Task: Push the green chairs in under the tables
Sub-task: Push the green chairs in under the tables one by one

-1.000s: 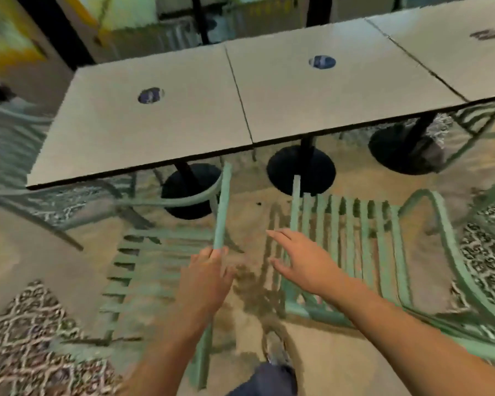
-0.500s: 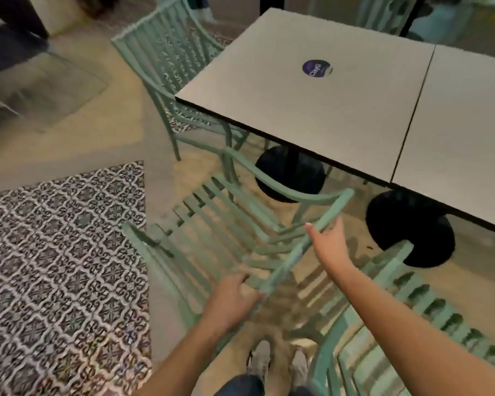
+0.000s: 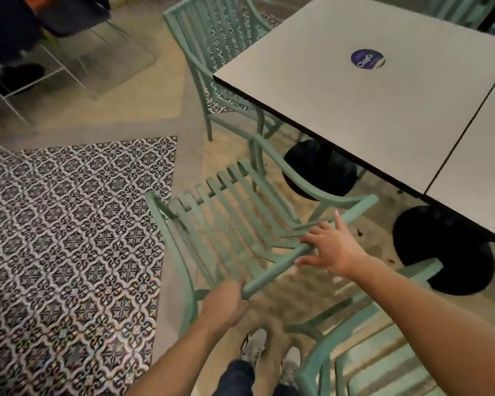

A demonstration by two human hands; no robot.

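Left hand gripping green chair top rail, right hand laid flat – front legs hidden

Dim, warm indoor light in a soft, slightly smeared wide-angle view.

The pale table top is the brightest surface, evenly lit with no hard glare. A soft shadow falls on the floor under the nearest green chair. The top left corner is dark and motion-blurred, its shapes hard to read. Table edges bow toward the frame's borders. The patterned floor tiles look smudged low on the left, and fine detail everywhere has a painted, compressed look.
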